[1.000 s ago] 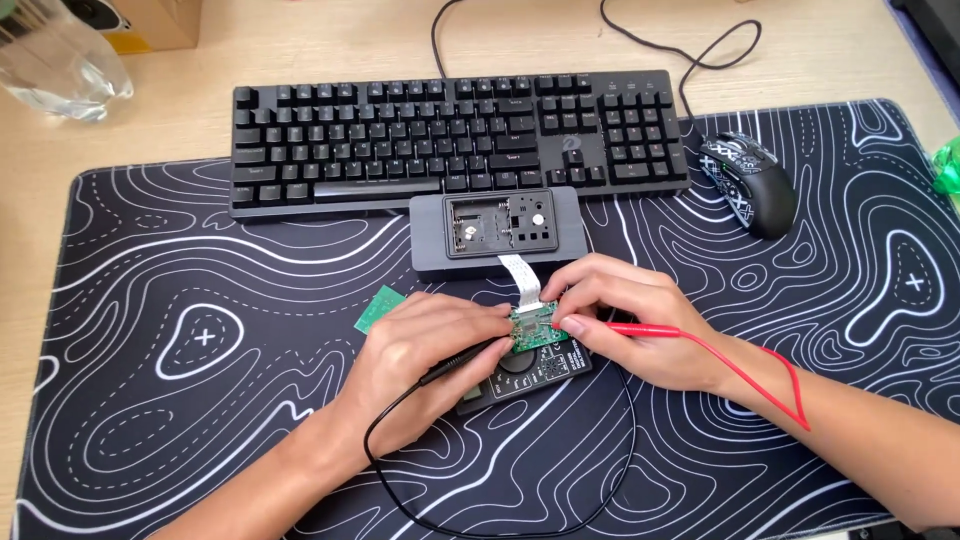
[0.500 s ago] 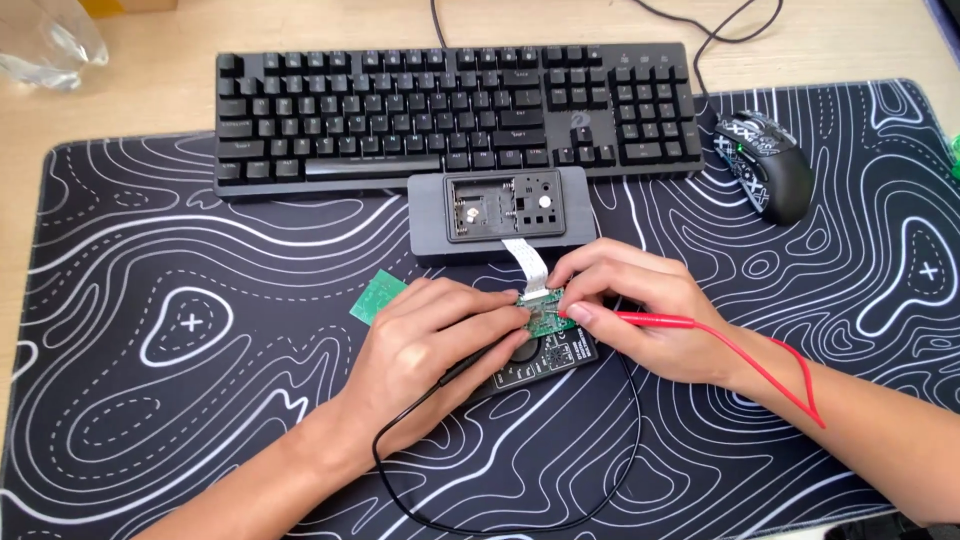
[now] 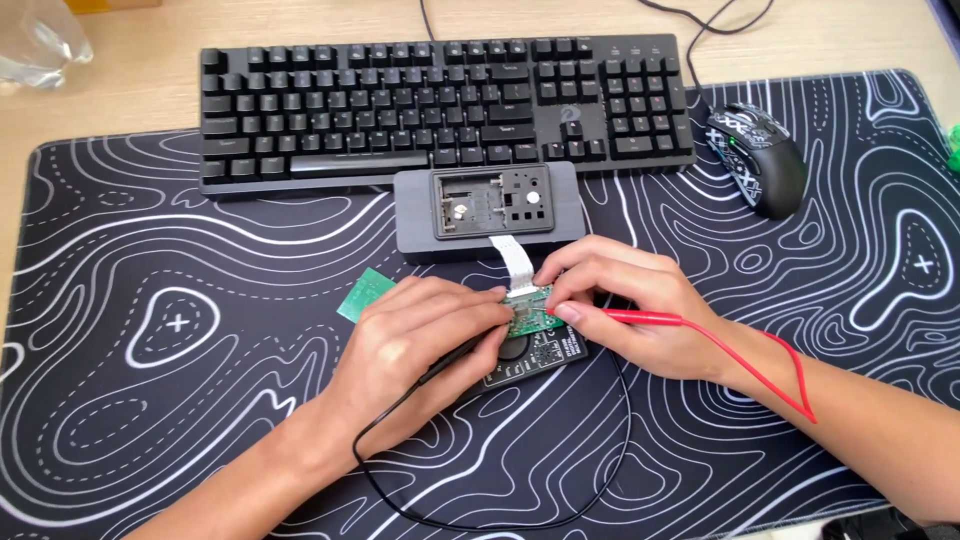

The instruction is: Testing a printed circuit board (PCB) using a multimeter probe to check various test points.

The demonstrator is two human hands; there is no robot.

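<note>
My left hand (image 3: pixel 420 340) grips a black probe (image 3: pixel 455 355) with a black lead, its tip pressed down on a small green circuit board (image 3: pixel 533 318). From the other side my right hand (image 3: pixel 625 300) holds a red probe (image 3: pixel 640 317) with a red lead, its tip on the same board. A white ribbon cable (image 3: pixel 513 258) joins that board to an opened grey device case (image 3: pixel 488 212) behind it. Under the hands lies a black meter (image 3: pixel 540 358), mostly hidden. A second green board (image 3: pixel 364 294) lies flat just left of my left hand.
A black patterned desk mat (image 3: pixel 170 400) covers the wooden desk. A black keyboard (image 3: pixel 440 100) lies at the back, a black mouse (image 3: pixel 757 160) at the back right. A clear plastic bag (image 3: pixel 35 45) sits at the far left corner. The black lead (image 3: pixel 500 520) loops toward the front.
The view has shifted slightly, so everything sits a little lower and more to the right in frame. Both hands stay on the small board with their probes.
</note>
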